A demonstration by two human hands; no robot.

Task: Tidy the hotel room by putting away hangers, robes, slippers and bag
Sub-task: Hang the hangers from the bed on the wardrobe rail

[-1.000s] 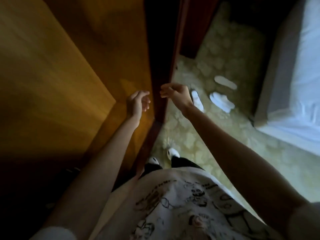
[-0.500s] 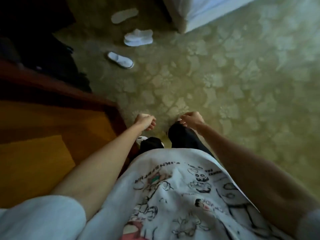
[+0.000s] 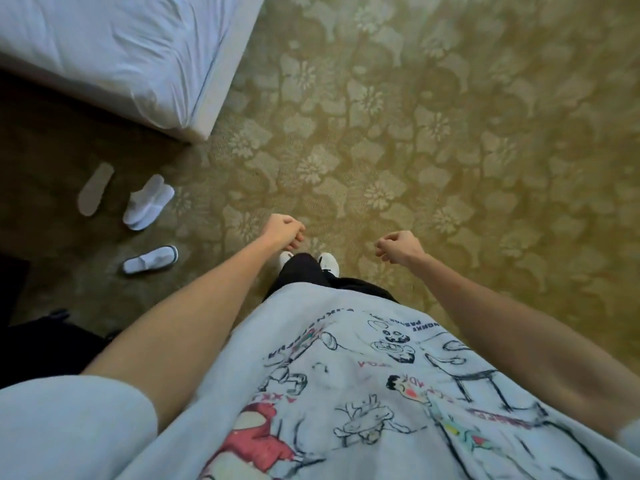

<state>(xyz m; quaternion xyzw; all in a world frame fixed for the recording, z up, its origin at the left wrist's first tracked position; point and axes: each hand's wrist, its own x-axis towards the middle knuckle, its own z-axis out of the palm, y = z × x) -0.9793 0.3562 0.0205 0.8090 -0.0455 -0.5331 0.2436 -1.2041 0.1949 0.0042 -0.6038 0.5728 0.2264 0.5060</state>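
Note:
White hotel slippers lie scattered on the patterned carpet at the left. One slipper [image 3: 151, 260] lies upright nearest to me. A stacked pair [image 3: 148, 202] sits further off, and an overturned one [image 3: 96, 193] shows its grey sole beside the bed. My left hand [image 3: 284, 231] hangs in front of me with fingers loosely curled and holds nothing. My right hand [image 3: 398, 250] is also loosely curled and holds nothing. Both hands hover above my feet, to the right of the slippers. A dark bag [image 3: 45, 344] lies at the lower left, partly hidden by my left arm.
A bed [image 3: 114, 53] with white sheets fills the upper left corner. Green-gold floral carpet [image 3: 450, 133] spreads over the right and far side. My white shoes [image 3: 327, 263] show below my hands.
The view has swung from the wooden wardrobe to the open carpet. The bed and slippers now lie at my left. Both hands have dropped and spread apart, still holding nothing.

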